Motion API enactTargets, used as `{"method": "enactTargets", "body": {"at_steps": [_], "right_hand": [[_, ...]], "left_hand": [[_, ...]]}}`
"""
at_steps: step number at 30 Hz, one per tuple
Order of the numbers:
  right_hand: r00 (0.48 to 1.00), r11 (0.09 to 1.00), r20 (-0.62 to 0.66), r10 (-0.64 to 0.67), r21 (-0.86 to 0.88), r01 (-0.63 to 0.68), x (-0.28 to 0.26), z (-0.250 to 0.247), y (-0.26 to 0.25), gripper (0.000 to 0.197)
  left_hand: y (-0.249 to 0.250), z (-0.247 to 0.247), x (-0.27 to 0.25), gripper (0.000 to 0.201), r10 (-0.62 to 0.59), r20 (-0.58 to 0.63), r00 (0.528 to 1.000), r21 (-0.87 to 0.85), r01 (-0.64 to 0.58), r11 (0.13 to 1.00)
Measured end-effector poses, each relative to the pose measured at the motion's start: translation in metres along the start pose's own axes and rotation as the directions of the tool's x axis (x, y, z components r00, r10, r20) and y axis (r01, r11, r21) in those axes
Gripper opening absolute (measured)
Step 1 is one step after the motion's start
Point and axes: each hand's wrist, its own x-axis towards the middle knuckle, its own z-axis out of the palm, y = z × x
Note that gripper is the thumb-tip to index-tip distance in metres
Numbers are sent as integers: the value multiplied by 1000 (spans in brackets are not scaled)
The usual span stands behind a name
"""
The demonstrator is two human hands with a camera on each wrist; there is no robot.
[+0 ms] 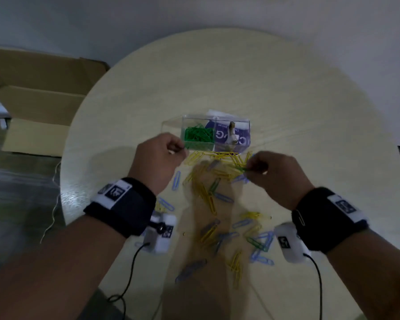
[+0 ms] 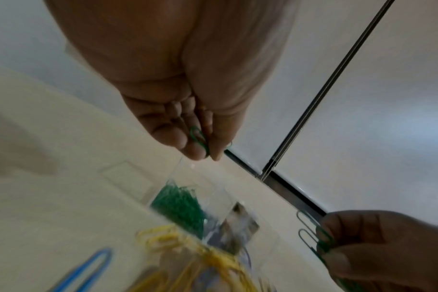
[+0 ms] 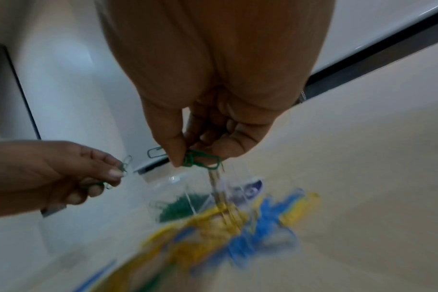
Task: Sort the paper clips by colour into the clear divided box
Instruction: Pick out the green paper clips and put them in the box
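The clear divided box (image 1: 231,122) stands mid-table, its left compartment full of green clips (image 1: 197,135); the same box (image 2: 183,173) (image 3: 178,181) shows blurred in both wrist views. My left hand (image 1: 179,147) hovers at the box's near left corner and pinches green paper clips (image 2: 199,139) between thumb and fingers. My right hand (image 1: 249,166) hangs over the yellow pile in front of the box, pinching a bunch of green clips (image 3: 200,161). Loose yellow clips (image 1: 219,158), blue clips (image 1: 176,181) and a few green ones (image 1: 214,184) lie scattered on the table towards me.
The round pale table (image 1: 286,93) has bare surface behind and beside the box. A printed blue-and-white card (image 1: 231,136) sits in the box's right compartment. An open cardboard box (image 1: 37,98) stands on the floor at left. Cables run from both wrist cameras.
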Motion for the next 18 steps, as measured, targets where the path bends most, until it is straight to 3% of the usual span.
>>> {"method": "enactTargets", "body": {"at_steps": [5, 8, 11, 15, 18], "right_hand": [[997, 997, -14, 75, -24, -75, 60, -5, -43, 14], [994, 989, 17, 109, -107, -107, 93, 5, -60, 8], [985, 986, 91, 145, -94, -136, 115, 17, -71, 10], [989, 990, 60, 137, 36, -139, 113, 19, -71, 11], [990, 991, -74, 119, 73, -113, 74, 3, -55, 19]], "left_hand": [[19, 7, 46, 8, -2, -59, 998, 64, 6, 998], [14, 13, 55, 20, -66, -39, 997, -6, 66, 998], [6, 9, 48, 17, -47, -129, 991, -48, 41, 998], [-3, -4, 22, 14, -53, -181, 982, -93, 37, 995], [-10, -6, -11, 16, 13, -115, 993, 38, -9, 999]]}}
